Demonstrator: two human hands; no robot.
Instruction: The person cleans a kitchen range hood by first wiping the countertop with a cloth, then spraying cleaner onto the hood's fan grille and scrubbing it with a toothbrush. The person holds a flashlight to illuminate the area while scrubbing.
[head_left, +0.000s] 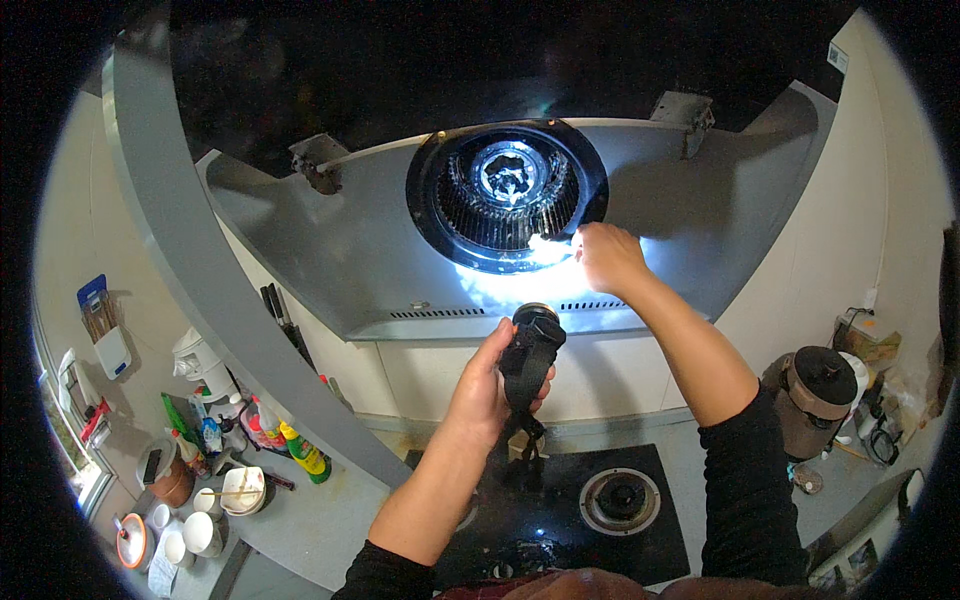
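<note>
My left hand (480, 386) grips a black lamp with a strap (531, 349), and its beam points up into a range hood (360, 247). Bright light falls around the round fan opening (424, 217) in the hood's underside. Inside the ring, the finned fan wheel (510, 217) and its hub (510, 174) are visible. At the lower right of the ring, my right hand (609, 256) pinches a white wad (550, 249), perhaps cloth or tissue, against or close to the rim. Glare washes out its detail.
Beneath my arms lies a black gas hob (555, 517) with a burner (620, 501). Bottles (304, 450), bowls (244, 489) and cups (201, 534) stand on the left counter. A brown appliance (814, 405) sits at right. Metal brackets (319, 161) hang at the hood's upper edge.
</note>
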